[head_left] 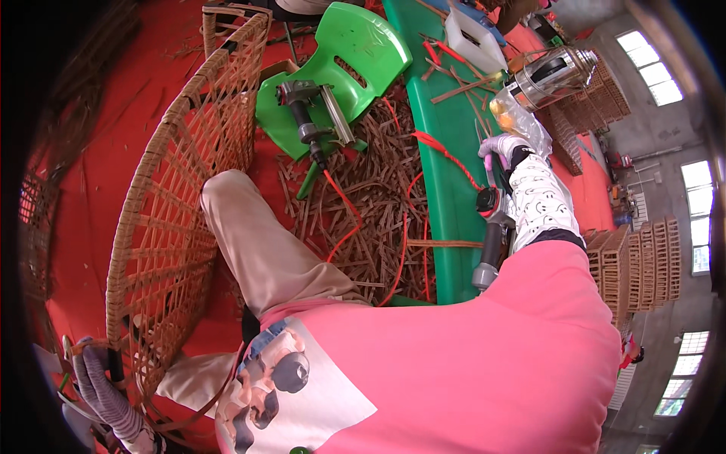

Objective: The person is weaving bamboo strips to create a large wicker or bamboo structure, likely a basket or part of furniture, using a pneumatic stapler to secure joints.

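A large, tilted, open-weave wicker basket (162, 219) leans at my left, against my knee. My left hand (106, 390), in a striped lavender glove, is at its lower end, with the fingertips closed around a tan wicker strip (92, 343) beside the rim. Over the green table, my right hand (505, 147), in a pale glove, has its fingers curled. Something pink-purple shows under them, too small to name. Just below this hand lies a grey and red air tool (493, 238), close to my white patterned sleeve. A clear plastic bag (525, 129) is just beyond the hand.
A green chair (363, 38) holds another air tool (302, 113) with an orange hose (348, 204). Wood offcuts (378, 181) cover the floor between chair and green table (446, 181). A metal flask (548, 76), white tray (473, 38) and red-handled tools (446, 51) occupy the table's far end.
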The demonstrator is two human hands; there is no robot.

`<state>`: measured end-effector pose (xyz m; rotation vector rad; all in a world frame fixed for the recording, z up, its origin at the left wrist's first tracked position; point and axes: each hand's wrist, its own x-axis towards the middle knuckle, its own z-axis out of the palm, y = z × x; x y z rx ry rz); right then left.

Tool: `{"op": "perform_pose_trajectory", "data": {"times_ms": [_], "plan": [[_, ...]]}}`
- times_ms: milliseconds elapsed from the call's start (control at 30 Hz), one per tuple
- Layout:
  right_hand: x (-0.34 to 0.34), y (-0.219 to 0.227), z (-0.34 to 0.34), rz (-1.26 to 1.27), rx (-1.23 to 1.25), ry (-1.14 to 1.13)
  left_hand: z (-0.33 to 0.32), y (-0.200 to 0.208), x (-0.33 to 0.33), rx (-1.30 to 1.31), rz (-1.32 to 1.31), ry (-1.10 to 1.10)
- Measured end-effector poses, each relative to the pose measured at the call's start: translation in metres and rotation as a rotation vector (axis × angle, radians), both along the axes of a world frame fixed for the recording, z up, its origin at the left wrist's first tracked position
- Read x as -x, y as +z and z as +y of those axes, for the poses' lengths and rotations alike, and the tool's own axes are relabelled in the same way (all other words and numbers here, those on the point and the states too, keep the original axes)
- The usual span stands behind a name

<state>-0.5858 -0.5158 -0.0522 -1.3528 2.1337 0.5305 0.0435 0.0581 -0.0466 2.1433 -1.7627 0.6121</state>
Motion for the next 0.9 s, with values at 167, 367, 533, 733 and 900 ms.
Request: {"op": "perform_pose_trajectory", "data": {"times_ms": [167,367,533,733,900], "plan": [[-0.058,0.032,0.047,-0.286,0.796,0.582,0.006,0.011,0.023,0.019,0.099,0.014],[-0.160,0.062,-0.001,-0.420,0.652,0.948,-0.054,0.036,0.070,0.470,1.143,0.128],[-0.378,0.096,0.154,-0.718,0.880,2.019,-0.051,0.032,0.082,0.540,1.328,0.110],[-0.477,0.094,0.256,-0.740,0.725,2.461,-0.039,0.030,0.084,0.531,1.164,-0.022],[-0.499,0.090,0.275,-0.693,0.609,2.563,-0.042,0.039,0.088,0.434,1.314,0.038]]}}
